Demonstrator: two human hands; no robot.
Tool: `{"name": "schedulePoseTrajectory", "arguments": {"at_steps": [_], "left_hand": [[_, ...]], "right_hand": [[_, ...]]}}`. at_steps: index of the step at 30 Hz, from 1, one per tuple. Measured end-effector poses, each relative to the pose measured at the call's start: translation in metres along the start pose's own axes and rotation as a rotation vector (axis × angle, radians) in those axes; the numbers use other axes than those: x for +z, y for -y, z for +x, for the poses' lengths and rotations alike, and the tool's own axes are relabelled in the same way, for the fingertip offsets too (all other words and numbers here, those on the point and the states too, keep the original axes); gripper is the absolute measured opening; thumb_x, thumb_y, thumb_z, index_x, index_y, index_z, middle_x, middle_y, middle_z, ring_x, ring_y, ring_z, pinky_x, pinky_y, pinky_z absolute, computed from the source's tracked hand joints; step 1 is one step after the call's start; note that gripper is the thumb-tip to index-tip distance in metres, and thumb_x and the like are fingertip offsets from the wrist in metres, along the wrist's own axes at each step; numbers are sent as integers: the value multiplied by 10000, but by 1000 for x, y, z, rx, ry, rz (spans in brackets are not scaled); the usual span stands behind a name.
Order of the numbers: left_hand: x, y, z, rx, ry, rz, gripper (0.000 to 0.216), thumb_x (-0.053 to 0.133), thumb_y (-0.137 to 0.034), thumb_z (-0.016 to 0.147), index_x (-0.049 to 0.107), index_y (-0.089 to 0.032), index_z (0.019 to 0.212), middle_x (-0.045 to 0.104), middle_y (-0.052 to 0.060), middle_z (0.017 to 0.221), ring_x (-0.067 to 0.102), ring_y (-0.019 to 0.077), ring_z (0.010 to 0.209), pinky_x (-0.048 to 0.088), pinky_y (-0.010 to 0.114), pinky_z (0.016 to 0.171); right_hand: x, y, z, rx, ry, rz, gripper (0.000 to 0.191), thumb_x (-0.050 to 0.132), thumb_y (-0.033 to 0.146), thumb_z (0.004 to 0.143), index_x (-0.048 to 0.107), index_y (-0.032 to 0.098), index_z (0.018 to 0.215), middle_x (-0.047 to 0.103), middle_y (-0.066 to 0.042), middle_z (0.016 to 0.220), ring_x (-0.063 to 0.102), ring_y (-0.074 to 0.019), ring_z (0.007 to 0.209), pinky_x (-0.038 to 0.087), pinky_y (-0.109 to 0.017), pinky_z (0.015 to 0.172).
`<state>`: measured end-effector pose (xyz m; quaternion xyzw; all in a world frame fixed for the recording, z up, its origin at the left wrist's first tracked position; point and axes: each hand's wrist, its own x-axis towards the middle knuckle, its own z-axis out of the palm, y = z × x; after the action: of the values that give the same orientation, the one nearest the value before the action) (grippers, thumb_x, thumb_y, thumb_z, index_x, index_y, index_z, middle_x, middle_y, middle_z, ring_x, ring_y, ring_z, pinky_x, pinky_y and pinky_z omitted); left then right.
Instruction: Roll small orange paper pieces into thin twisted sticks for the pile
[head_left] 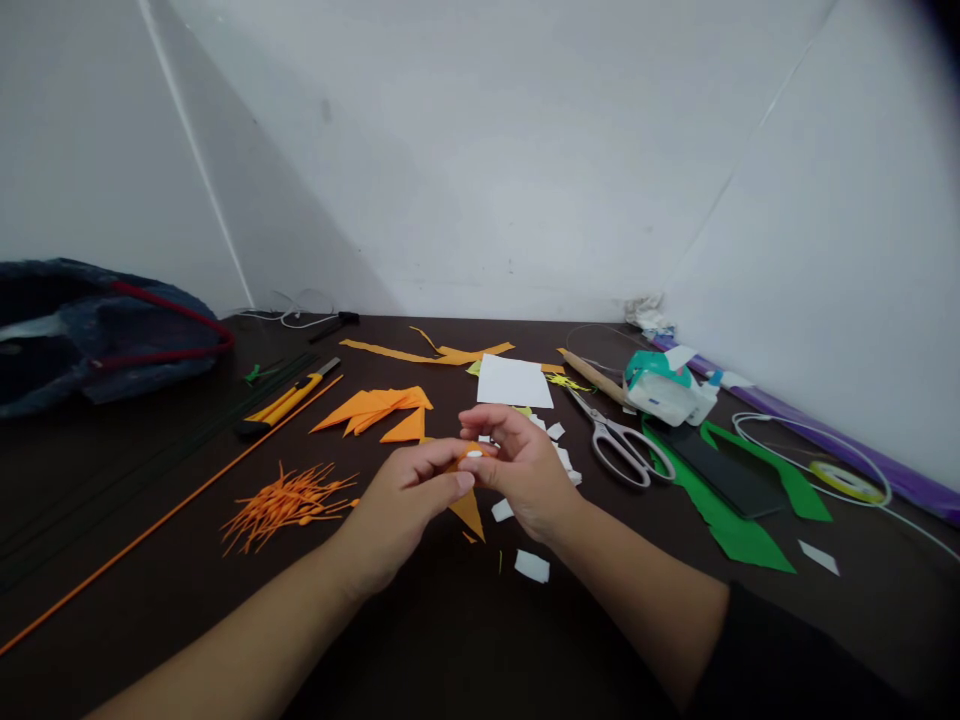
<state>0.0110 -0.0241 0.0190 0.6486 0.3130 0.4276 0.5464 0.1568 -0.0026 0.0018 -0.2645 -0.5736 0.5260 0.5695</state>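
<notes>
My left hand (405, 510) and my right hand (525, 470) meet over the middle of the table, fingertips pinched together. Between them is a small piece of orange paper (468, 514) whose pointed end hangs down below the fingers. A small white wad (475, 454) shows at the fingertips; most of it is covered. Left of the hands lie a bunch of thin orange twisted strands (289, 507) and a stack of cut orange paper pieces (382, 405). Small white paper scraps (532, 566) are scattered under and beside my right hand.
Scissors (619, 440) lie to the right, near a tissue pack (667, 388), a dark phone (724, 470) and green paper (739, 525). At left are a yellow cutter knife (289, 398), a long orange stick (172, 512) and a denim bag (142, 340). A white sheet (514, 381) lies behind.
</notes>
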Motion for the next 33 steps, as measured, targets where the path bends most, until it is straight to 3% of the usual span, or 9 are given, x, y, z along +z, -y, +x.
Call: {"name": "schedulePoseTrajectory", "arguments": {"at_steps": [7,11,14,19,23,33], "left_hand": [[6,0,1,-67,-18,-168,185,515,-219,800,669,-168,889,645,55,882,522,192,903,372,309,830],[4,1,3,-119,-156,-190,203,532,-297,799,657,-157,722,601,26,719,500,146,722,381,256,676],[2,1,4,-122,-234,-153,213,552,-325,788,645,-159,690,564,11,665,485,135,693,374,246,650],[1,0,3,-116,-175,-129,173,602,-292,757,641,-156,658,575,6,656,483,122,670,378,244,646],[1,-1,1,-114,-137,-161,101,631,-258,735,673,-166,724,625,16,731,526,138,755,389,261,729],[-4,0,3,-168,-186,-68,123,632,-271,712,614,-165,652,566,-8,646,502,124,662,384,250,639]], "right_hand": [[1,2,0,-63,-24,-8,127,714,144,582,626,219,635,503,6,876,504,-104,699,451,-281,645],[-1,1,1,-59,-18,-10,136,721,142,569,611,213,605,502,8,855,519,-109,711,461,-300,672],[-1,0,1,-50,-10,-34,140,727,155,570,606,212,609,501,7,870,526,-118,755,464,-316,717],[0,0,1,-54,63,42,159,746,159,566,610,217,623,487,7,898,520,-115,791,462,-300,719],[1,3,1,-34,82,84,160,745,162,576,601,209,627,471,11,898,513,-108,793,457,-291,716],[-4,0,1,-36,152,-56,214,726,174,592,615,241,762,504,14,856,525,-119,777,465,-297,728]]}}
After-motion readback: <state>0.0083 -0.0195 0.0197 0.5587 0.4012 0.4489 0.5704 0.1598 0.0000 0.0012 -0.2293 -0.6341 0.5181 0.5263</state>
